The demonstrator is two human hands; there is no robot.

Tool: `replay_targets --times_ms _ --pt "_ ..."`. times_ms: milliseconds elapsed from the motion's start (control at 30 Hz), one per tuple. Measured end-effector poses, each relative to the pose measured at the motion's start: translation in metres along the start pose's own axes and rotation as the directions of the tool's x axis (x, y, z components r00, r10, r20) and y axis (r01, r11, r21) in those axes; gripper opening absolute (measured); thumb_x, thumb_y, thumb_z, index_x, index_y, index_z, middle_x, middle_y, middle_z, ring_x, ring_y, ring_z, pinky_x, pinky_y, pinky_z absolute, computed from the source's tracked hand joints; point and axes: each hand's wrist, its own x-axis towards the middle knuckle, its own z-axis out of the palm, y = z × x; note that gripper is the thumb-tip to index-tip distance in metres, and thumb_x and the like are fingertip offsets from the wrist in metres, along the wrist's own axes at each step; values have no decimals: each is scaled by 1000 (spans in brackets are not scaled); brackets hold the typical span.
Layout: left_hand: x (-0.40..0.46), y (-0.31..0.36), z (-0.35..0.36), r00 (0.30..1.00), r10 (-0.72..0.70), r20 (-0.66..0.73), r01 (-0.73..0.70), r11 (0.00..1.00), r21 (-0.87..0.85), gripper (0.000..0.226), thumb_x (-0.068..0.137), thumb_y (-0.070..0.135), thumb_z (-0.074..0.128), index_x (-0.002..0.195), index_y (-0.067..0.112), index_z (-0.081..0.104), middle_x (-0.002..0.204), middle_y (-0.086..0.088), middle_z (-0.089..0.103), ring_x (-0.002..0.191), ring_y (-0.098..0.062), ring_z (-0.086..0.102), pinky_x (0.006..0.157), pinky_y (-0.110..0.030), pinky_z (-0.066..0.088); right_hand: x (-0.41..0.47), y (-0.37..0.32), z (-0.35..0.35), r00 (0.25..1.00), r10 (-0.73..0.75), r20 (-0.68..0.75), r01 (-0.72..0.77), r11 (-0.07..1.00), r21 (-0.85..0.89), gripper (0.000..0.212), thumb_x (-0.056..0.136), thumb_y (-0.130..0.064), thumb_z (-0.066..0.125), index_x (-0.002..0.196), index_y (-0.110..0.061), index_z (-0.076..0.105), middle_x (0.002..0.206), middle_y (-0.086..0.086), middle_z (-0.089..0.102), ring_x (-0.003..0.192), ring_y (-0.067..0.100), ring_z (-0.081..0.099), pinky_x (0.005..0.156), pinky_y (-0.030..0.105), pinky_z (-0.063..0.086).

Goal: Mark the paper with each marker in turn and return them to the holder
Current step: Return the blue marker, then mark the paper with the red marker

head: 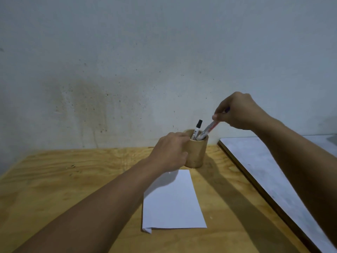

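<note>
The holder (196,152), a round wooden cup, is standing near the far edge of the plywood table (63,179), close to the stained plaster wall (127,61) behind it. The left hand (169,152) is wrapping around the holder's left side, fingers curled against its smooth wall and rim, steadying it. Above and to the right of the holder, the right hand (237,111) is pinching the upper end of a marker (208,129) between closed fingertips; the marker is leaning, its lower end sitting inside the holder's mouth. Beside it in the holder, a black-capped marker (197,129) is standing almost upright, cap up.

Just in front of the holder, the paper (173,201) is lying flat, a plain white sheet with its near left corner folded over, partly under the left forearm. Left of the holder, the grainy table surface is running wide and bare to its edge. Right of the holder, a pale board (264,170) with a dark edge is lying alongside the table, leaving only a narrow strip of wood between.
</note>
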Motion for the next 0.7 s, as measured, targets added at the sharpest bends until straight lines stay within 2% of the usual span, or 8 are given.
replay_targets --times_ms 100,200,333,433,500,600,700 --pt "-2 -6 5 1000 -3 -27 2 1000 -12 52 82 8 58 133 18 53 141 4 51 127 -20 44 103 -30 36 9 -4 14 997 -47 61 51 996 -67 19 87 -7 62 102 -8 75 102 7 70 77 14 57 72 27 49" --pt "-3 -11 8 999 3 -42 -5 999 -40 57 82 2 58 135 20 50 143 6 48 128 -16 43 103 -26 34 16 -6 30 995 -59 78 62 997 -37 26 83 -9 69 109 -11 66 102 6 65 85 18 59 67 25 49" --pt "-3 -14 10 997 -6 -73 1 998 -56 59 83 2 61 136 24 48 144 8 46 129 -14 41 101 -23 33 17 -5 54 999 -36 36 34 998 51 36 74 -28 82 98 -15 59 89 4 66 78 20 65 69 32 57" --pt "-1 -16 10 998 19 -65 -23 998 -59 59 82 2 62 136 23 49 143 7 47 128 -15 42 100 -23 32 17 0 66 999 -39 -22 39 999 9 30 74 -37 80 90 -17 64 82 -1 63 73 16 60 56 22 44" --pt "-1 -18 9 998 31 -54 -35 997 -63 59 82 1 61 136 22 49 142 6 48 127 -15 42 100 -23 32 15 4 70 999 -15 -46 15 1000 5 28 76 -40 78 87 -16 69 80 -2 61 74 16 57 52 21 37" --pt "-1 -20 10 998 36 -53 -40 996 -77 61 80 0 61 136 21 49 142 6 48 126 -15 43 100 -24 34 10 7 73 999 18 -49 -14 997 71 35 74 -39 79 94 -11 72 84 -1 61 79 17 57 61 25 42" --pt "-1 -20 11 998 34 -58 -39 995 -88 62 81 -1 61 137 22 48 143 7 46 127 -14 43 98 -22 34 6 10 69 994 59 90 -73 984 163 41 70 -29 84 103 -10 68 93 4 67 85 21 62 71 31 51"
